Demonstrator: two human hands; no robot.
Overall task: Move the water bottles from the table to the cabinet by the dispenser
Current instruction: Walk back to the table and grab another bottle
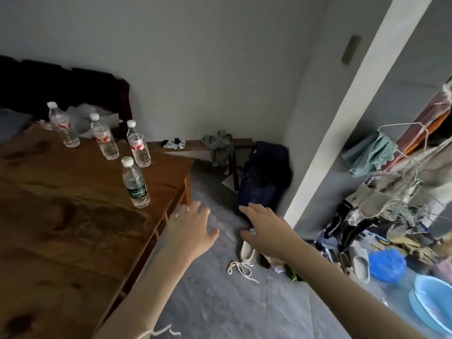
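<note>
Four clear plastic water bottles with white caps stand upright on the brown wooden table [73,192], all near its far right corner. The green-labelled bottle [136,185] stands nearest you, close to the table's right edge. Behind it, in a loose row running back and left, are three red-labelled ones: the first red-labelled bottle [138,144], the second [104,138], and the farthest [62,126], beside crumpled clear plastic wrap [85,118].

Your left hand [193,231] is out just past the table's right edge, over the grey floor [220,302], fingers spread and relaxed, holding nothing. It sits below and right of the green-labelled bottle, not touching it. Your right hand [266,228] is further right, also over the floor, fingers extended loosely, gripping nothing.

On the floor: a white slipper [247,250], a tangle of white cord [241,267], a dark blue bag [264,179] against the wall. At right, a drying rack [401,192] hung with clothes, a light blue plastic basin [433,304] in the corner.
</note>
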